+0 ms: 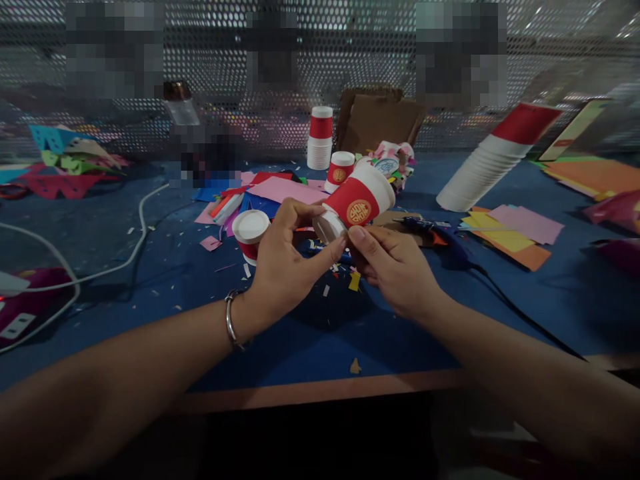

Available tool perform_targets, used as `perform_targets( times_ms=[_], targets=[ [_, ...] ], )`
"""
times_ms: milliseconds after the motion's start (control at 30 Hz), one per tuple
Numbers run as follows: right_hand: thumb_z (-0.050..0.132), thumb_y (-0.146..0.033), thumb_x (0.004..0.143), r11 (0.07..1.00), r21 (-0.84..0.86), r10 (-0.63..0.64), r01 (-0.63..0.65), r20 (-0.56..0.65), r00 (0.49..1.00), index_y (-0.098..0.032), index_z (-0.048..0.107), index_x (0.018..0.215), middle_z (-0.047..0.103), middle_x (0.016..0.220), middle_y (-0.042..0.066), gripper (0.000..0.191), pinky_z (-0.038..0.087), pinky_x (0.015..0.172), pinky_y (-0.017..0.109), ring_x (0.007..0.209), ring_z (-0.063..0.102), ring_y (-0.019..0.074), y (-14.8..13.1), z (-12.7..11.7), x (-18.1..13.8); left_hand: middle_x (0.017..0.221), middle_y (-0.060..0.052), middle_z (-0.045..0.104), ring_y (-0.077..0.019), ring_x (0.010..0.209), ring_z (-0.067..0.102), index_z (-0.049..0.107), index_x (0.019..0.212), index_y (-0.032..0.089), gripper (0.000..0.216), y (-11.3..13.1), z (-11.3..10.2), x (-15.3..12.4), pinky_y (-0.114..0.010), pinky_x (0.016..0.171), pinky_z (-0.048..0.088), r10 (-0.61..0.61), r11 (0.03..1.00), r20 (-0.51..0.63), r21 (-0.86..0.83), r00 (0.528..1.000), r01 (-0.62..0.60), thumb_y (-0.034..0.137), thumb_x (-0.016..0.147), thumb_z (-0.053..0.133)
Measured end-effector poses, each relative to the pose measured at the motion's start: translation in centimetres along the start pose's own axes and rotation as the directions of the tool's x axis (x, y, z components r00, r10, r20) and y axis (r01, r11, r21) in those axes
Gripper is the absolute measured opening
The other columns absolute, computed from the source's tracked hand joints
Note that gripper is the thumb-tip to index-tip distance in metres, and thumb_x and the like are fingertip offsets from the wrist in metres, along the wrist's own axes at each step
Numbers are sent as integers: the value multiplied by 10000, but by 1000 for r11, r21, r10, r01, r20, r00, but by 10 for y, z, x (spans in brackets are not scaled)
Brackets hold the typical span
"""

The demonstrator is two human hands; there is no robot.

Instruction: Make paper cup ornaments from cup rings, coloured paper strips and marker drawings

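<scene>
A red and white paper cup [354, 202] with a round gold emblem is held up in front of me, tilted so its wide end points to the upper right. My left hand [287, 257] closes around the narrow white bottom end, thumb below and fingers above. My right hand [395, 267] pinches close to the cup's lower side; whether its fingertips also hold something small is hidden. Behind my left hand stands a second paper cup [251, 228] with a white lid, partly covered by the fingers.
A blue glue gun [457, 247] lies right, its black cord running to the front edge. Stacked cups [493, 163] lean at right; another stack [320, 137] stands behind. Coloured paper [527, 223], scraps, a white cable [143, 220] and a lidded cup [340, 172] lie around.
</scene>
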State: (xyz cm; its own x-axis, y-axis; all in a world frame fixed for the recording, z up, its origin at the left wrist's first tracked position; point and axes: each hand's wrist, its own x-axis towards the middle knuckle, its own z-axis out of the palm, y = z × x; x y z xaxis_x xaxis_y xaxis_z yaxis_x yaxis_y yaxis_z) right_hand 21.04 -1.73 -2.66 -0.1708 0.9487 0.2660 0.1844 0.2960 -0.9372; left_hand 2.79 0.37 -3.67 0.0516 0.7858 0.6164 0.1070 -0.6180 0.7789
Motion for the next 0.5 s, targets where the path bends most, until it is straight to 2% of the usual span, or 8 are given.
perform_targets(
  times_ms=[167,300,500],
  targets=[
    [627,-715,1000,998,58,19,-20,5,1000,-220,506,700,405,582,-66,591,242,449,252,484,311,69,-1,1,1,1215,-79,731,-207,1079,744,601,1163,219,475,-3,1,-1,-381,970,629,10,1000,-34,0,999,-10,278,801,903],
    [637,-738,980,997,64,52,-51,-5,999,-221,514,714,404,581,-66,594,236,440,246,488,321,71,-1,2,1,1353,-106,719,-239,1200,739,588,1143,234,440,-3,0,-2,-428,1049,622,52,999,-4,-7,999,-52,236,821,887],
    [614,-712,1008,999,39,29,-29,2,1000,-218,530,733,438,606,-57,571,251,449,248,496,341,71,-1,1,-2,1312,-81,701,-249,1242,721,611,1151,244,404,-4,0,-4,-441,1050,616,159,987,9,20,987,-160,184,838,858]
  ],
)
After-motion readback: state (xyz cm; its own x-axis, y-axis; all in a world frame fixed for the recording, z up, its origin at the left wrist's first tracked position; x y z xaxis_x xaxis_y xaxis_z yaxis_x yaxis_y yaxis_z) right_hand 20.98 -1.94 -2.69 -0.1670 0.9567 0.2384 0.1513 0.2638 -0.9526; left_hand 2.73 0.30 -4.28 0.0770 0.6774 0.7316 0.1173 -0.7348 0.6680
